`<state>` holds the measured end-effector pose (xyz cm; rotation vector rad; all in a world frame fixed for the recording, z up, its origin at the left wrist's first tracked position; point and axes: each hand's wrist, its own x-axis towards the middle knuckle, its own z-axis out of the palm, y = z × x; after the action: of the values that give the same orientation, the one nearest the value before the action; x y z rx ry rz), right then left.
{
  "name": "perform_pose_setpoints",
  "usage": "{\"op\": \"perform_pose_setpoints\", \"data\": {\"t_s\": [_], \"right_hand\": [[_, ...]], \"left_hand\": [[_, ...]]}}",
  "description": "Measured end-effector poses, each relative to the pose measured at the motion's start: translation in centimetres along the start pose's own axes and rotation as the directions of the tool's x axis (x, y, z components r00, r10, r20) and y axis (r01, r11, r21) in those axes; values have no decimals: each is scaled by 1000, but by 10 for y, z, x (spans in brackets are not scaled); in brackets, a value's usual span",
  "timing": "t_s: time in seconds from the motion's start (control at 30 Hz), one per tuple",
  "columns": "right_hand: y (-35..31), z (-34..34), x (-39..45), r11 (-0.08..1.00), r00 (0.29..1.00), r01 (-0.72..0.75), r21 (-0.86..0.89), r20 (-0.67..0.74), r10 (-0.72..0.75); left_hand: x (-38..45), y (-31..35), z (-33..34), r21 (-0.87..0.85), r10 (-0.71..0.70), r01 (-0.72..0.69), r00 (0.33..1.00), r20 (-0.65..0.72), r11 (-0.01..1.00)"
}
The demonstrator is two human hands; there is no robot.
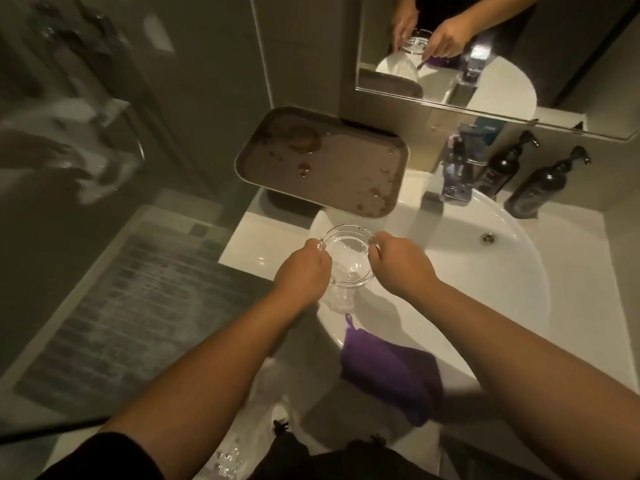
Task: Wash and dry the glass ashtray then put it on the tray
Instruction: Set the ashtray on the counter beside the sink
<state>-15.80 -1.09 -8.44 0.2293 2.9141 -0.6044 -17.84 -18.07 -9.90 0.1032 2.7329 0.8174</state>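
- Purple cloth [391, 370] hangs over the sink [485, 306] front rim, nearest the person.
- Left hand [301, 275] clamped on left rim of glass ashtray [346, 254]; right hand [401, 265] pinches its right rim.
- Ashtray is held tilted over the basin's left edge, just short of the tray.
- Brown tray [322, 161], wet w/ droplets, sits at counter's back-left corner, overlapping the basin rim.
- Faucet [457, 171] at basin's back; two dark pump bottles [519, 178] at back-right.
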Motion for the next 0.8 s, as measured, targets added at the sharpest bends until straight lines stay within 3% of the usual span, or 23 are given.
{"op": "perform_pose_setpoints", "data": {"t_s": [0.33, 0.57, 0.8], "right_hand": [[-140, 54, 52, 994, 990, 57, -93, 138, -44], [-172, 88, 91, 967, 970, 71, -246, 241, -10], [-168, 106, 103, 949, 951, 99, -300, 309, -2]], "left_hand": [[40, -127, -62, -63, -83, 79, 995, -57, 995], [76, -163, -64, 193, -174, 161, 983, 54, 968], [86, -170, -44, 310, -250, 217, 966, 68, 926]]}}
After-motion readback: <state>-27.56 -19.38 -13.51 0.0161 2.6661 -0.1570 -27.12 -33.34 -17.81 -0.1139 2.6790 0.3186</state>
